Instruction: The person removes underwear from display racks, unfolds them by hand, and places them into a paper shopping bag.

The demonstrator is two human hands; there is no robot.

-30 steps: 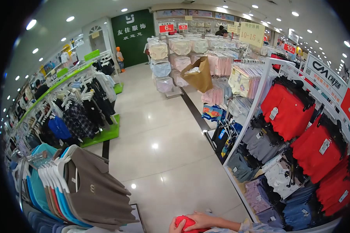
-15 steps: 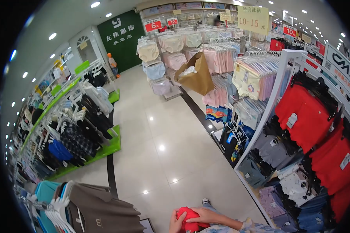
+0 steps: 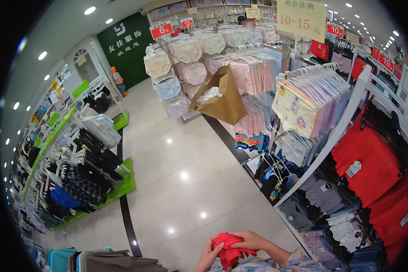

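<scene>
At the bottom of the head view, a bunched red garment [image 3: 229,255] is gripped between both hands. My left hand [image 3: 209,252] closes on its left side, thumb pressed on the cloth. My right hand [image 3: 250,240] holds the upper right edge, fingers curled over it. The cloth is crumpled, so its exact kind cannot be made out. Similar red garments [image 3: 367,158] with white tags hang on the rack to the right, apart from my hands.
A brown paper bag [image 3: 226,99] with white stuff inside hangs by the underwear racks ahead. The white rack frame [image 3: 326,167] stands close on my right. Brown shirts [image 3: 118,262] hang at lower left. A green-edged clothes rack [image 3: 118,190] lines the left of the tiled aisle [image 3: 167,199].
The bag and racks ahead appear larger and nearer, and the shirts at lower left have dropped toward the frame edge. The red garment is raised and more spread out between my hands.
</scene>
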